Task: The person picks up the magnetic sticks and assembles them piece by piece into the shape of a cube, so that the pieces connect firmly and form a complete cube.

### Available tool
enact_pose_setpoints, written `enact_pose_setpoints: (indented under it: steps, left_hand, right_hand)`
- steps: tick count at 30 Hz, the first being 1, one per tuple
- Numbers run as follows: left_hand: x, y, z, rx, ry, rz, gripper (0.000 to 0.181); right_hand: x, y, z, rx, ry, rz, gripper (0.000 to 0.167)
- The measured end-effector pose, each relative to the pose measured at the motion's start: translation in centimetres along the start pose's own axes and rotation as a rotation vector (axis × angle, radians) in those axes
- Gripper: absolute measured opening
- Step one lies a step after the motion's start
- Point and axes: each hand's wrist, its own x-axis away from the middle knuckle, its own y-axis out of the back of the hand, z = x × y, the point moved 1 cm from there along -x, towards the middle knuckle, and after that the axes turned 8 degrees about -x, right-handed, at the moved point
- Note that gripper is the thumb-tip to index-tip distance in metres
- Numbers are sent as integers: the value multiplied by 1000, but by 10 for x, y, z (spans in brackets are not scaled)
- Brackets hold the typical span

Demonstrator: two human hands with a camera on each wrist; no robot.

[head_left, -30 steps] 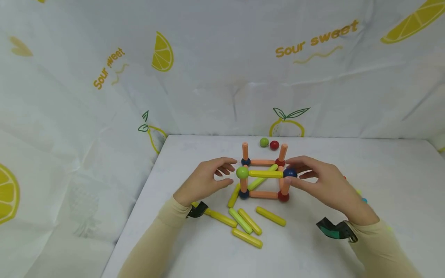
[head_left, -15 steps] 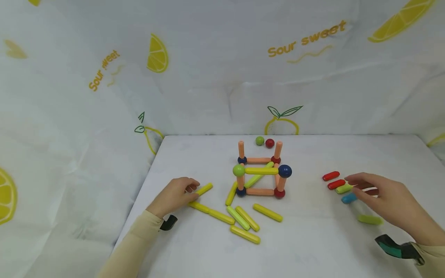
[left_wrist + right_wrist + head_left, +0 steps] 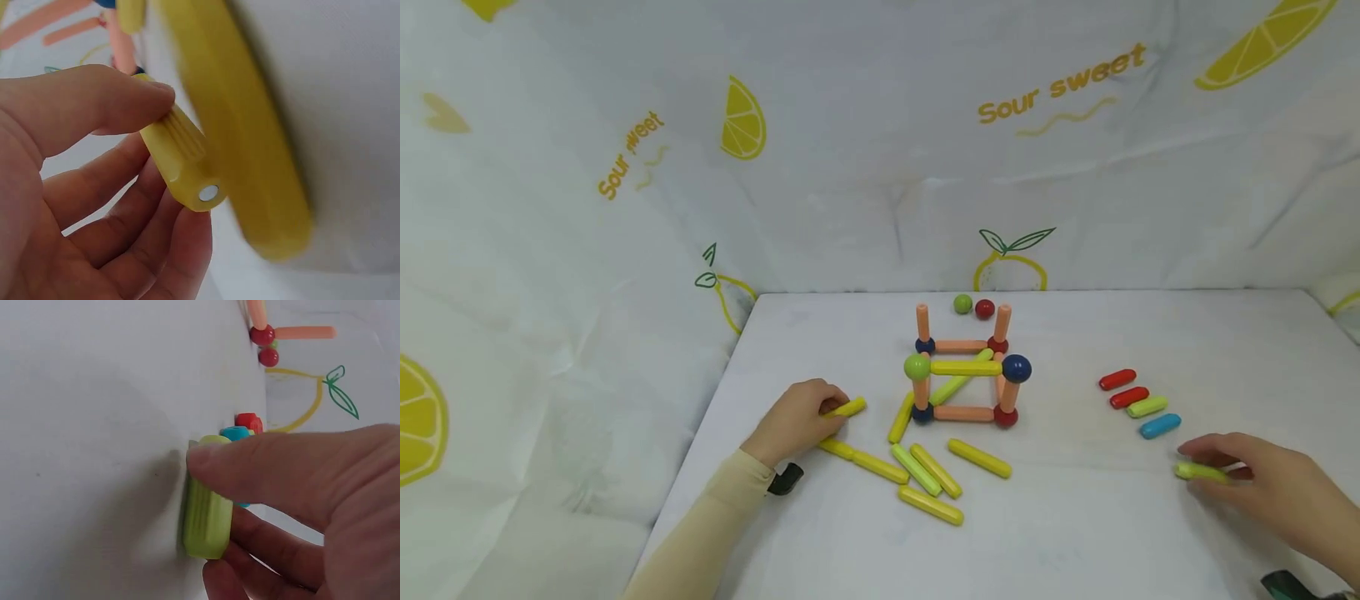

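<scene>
In the head view my left hand (image 3: 797, 421) is at the table's left, pinching a yellow magnetic stick (image 3: 178, 156) between thumb and fingers. A metal disc shows at the stick's end in the left wrist view. Another yellow stick (image 3: 240, 137) lies right beside it. Far to the right, my right hand (image 3: 1273, 487) pinches a short lime-green magnetic stick (image 3: 209, 519), which is at the tabletop. Between the hands stands a frame of orange sticks (image 3: 964, 414) with blue and red balls. Across its front top runs a yellow stick (image 3: 964, 368) between a green ball (image 3: 917, 367) and a blue ball (image 3: 1017, 368).
Several loose yellow and lime sticks (image 3: 979, 458) lie in front of and left of the frame. Short red sticks (image 3: 1117, 379), a lime one (image 3: 1147, 407) and a blue one (image 3: 1160, 426) lie to its right. A loose green ball (image 3: 962, 304) and red ball (image 3: 985, 309) sit behind it.
Both hands have left the frame and moved apart. The left now holds a yellow stick at the left; the right has gone right and nearer, and now holds the short lime stick.
</scene>
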Motion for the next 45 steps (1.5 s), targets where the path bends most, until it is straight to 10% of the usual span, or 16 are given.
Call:
enact_pose_setpoints:
  steps: [7, 19, 37, 45]
  left_hand:
    - [16, 11, -43, 61, -173, -22, 25]
    - [27, 8, -130, 11, -495, 47, 26]
    - [24, 1, -141, -62, -506, -1, 24]
    - [17, -14, -148, -286, -506, -132, 27]
  right_hand:
    - [-2, -10, 17, 11, 89, -24, 33]
    - [-8, -33, 167, -147, 434, 10, 31]
    - [-6, -43, 194, -182, 533, 21, 32]
    - [-6, -40, 196, -199, 530, -83, 38]
